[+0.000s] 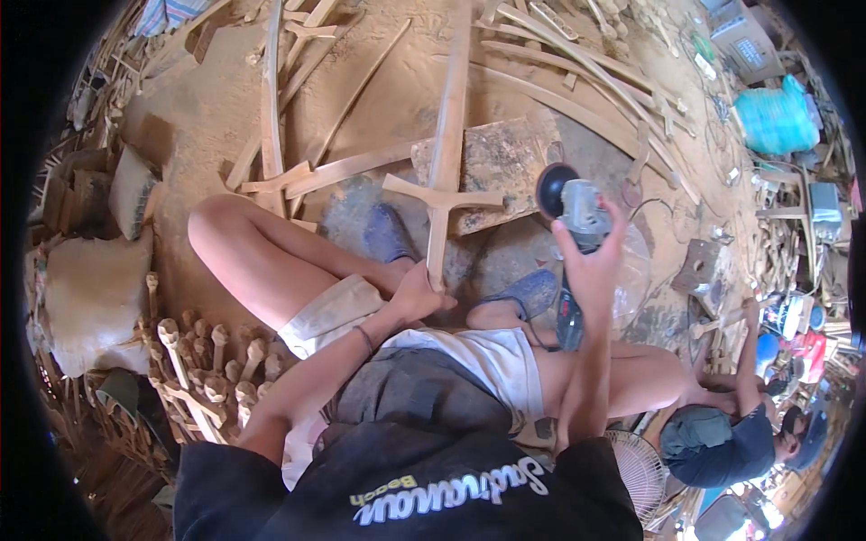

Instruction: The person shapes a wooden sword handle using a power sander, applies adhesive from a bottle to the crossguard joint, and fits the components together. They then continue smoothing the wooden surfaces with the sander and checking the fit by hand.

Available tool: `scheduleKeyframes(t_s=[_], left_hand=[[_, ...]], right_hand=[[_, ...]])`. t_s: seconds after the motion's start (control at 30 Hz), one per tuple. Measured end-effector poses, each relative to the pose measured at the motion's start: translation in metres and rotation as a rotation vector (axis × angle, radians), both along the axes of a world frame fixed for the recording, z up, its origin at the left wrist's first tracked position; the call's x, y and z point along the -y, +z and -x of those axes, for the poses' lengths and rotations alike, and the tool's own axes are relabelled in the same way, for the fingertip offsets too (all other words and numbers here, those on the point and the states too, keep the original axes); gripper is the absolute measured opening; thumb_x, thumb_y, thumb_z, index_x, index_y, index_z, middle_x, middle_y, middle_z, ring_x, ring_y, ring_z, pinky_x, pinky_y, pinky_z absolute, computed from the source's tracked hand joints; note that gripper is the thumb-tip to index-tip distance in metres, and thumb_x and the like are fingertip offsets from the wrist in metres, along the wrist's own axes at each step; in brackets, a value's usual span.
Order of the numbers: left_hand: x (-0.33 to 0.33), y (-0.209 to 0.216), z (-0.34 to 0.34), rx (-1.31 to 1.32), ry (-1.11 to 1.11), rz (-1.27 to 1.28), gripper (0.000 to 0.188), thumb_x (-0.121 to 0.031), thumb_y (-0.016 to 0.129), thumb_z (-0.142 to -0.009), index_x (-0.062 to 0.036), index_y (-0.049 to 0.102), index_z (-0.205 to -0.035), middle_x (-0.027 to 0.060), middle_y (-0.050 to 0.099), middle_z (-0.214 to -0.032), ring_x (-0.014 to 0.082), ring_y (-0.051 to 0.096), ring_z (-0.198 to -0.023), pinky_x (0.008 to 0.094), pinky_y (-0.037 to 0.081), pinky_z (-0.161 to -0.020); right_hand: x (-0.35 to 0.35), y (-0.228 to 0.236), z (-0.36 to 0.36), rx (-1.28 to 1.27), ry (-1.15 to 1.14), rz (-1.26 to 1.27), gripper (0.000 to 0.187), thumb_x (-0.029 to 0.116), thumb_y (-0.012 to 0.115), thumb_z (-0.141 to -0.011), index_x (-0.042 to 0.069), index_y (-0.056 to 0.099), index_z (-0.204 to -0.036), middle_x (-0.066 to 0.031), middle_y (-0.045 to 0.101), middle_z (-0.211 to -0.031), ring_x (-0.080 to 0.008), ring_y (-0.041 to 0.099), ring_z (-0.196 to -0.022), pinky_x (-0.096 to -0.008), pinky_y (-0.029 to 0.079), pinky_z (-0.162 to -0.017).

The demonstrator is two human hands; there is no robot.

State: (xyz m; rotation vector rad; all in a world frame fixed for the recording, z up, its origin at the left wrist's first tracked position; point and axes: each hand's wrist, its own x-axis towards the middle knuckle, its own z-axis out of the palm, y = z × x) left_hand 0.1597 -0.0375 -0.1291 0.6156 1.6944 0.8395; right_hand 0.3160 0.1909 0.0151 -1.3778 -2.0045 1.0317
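My left hand [420,293] is closed around the grip of a wooden sword [445,153], whose blade points away from me and rests across a worn wooden block [510,162]. The sword's crossguard [442,197] lies just beyond that hand. In my right hand [594,261] is an angle grinder [585,215], held up to the right of the block. Its dark round disc [559,189] faces the sword and stands apart from it. Whether the disc is spinning I cannot tell.
More wooden swords [271,108] lie at the far left, and long curved wood pieces [586,108] at the far right. Carved knob-ended sticks [216,361] stand at my left. A fan [636,473] and another person [722,442] are at my right. A turquoise bundle [778,117] sits beyond.
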Motion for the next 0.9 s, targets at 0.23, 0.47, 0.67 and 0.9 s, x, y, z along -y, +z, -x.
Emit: scheduleKeyframes(t_s=[0.23,0.47,0.67,0.9], left_hand=[[-0.026,-0.025,-0.040,-0.068,0.281,-0.084,0.046,-0.008,0.079,-0.072,0.0005,0.053,-0.109,0.0139,0.066,-0.087,0.0278,0.069,-0.082,0.0407,0.057,-0.076],[-0.009,-0.052,-0.050,-0.089,0.178,0.020,0.061,-0.013,0.080,-0.073,0.0061,0.049,-0.121,0.0224,0.069,-0.094,0.0367,0.071,-0.090,0.0441,0.057,-0.083],[-0.005,-0.067,-0.053,-0.179,0.170,0.035,0.063,-0.014,0.081,-0.072,0.0078,0.049,-0.121,0.0262,0.069,-0.097,0.0432,0.070,-0.097,0.0469,0.057,-0.088],[-0.002,-0.069,-0.052,-0.176,0.161,0.002,0.068,-0.014,0.080,-0.072,0.0078,0.046,-0.126,0.0296,0.067,-0.105,0.0449,0.068,-0.104,0.0475,0.056,-0.090]], right_hand=[[0.008,-0.034,-0.012,-0.021,-0.104,0.102,0.071,0.026,0.085,-0.086,0.002,0.046,-0.141,-0.0209,0.065,-0.123,-0.0284,0.066,-0.106,-0.0391,0.052,-0.093],[0.012,-0.074,-0.006,0.277,0.052,0.010,0.073,0.035,0.084,-0.085,0.008,0.046,-0.140,-0.0219,0.072,-0.105,-0.0366,0.074,-0.086,-0.0468,0.057,-0.078],[0.035,-0.072,0.044,0.541,0.227,0.061,0.078,0.044,0.080,-0.084,0.014,0.038,-0.143,-0.0287,0.073,-0.098,-0.0498,0.070,-0.092,-0.0551,0.056,-0.077],[0.067,-0.079,0.100,0.529,0.438,0.090,0.077,0.046,0.077,-0.084,0.011,0.040,-0.141,-0.0266,0.074,-0.093,-0.0484,0.071,-0.088,-0.0556,0.056,-0.076]])
